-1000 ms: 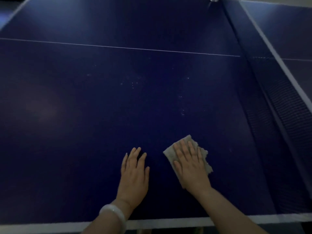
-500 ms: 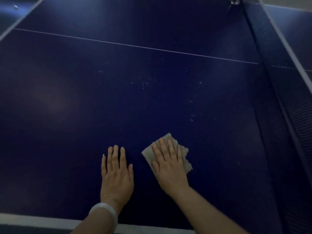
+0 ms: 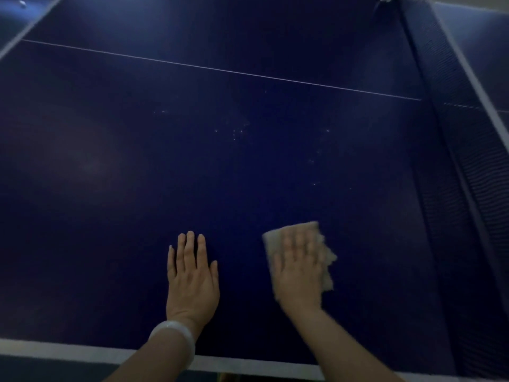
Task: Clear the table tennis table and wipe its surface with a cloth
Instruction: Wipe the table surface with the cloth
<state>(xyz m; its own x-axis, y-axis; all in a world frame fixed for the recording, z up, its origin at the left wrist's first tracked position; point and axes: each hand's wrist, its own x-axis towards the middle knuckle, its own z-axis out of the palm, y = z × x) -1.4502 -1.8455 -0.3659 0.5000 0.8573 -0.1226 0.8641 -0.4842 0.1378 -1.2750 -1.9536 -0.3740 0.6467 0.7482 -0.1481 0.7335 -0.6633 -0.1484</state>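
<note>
The surface (image 3: pixel 192 175) was a deep navy blue, crossed by a thin white line (image 3: pixel 220 70) and edged along its near side by a broad white band (image 3: pixel 68 351). Pale specks (image 3: pixel 237 132) dotted the blue. The cloth (image 3: pixel 326 260) was a light beige-grey. The net (image 3: pixel 468 150) was dark blue, finely ribbed, with a white top tape. The bangle (image 3: pixel 176 337) was milky white.

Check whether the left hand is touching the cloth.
Apart. The head view shows a strip of bare blue table between the left hand and the cloth, which lies under the right hand.
</note>
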